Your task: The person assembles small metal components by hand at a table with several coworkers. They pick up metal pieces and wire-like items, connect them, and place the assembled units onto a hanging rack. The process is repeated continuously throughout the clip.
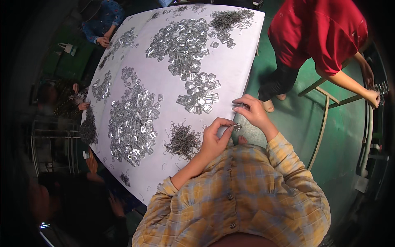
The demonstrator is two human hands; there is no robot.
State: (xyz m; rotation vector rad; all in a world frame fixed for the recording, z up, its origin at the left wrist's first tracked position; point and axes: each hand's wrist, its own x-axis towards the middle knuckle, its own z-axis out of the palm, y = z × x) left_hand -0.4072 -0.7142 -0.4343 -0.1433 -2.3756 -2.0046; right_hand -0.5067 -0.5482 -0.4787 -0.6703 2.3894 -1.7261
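Observation:
By the table's near right edge, my left hand (217,138) pinches a small shiny metal buckle (236,127) between thumb and fingers. Just above and to the right is my right hand (256,112), its thumb and fingers curled toward each other. Something small and greyish shows between them, too small to name. A tangled heap of thin wire hooks (183,141) lies on the white table (224,61), left of my left hand. Beyond my hands spreads a pile of silvery metal buckles (200,94), and a larger heap of buckles (133,123) sits farther left.
More buckles (181,41) and wire hooks (230,19) cover the table's far part. A person in red (317,33) stands at right beside a metal frame (325,99). Other people work along the left side, one in a blue patterned top (108,16). The floor (279,123) is green.

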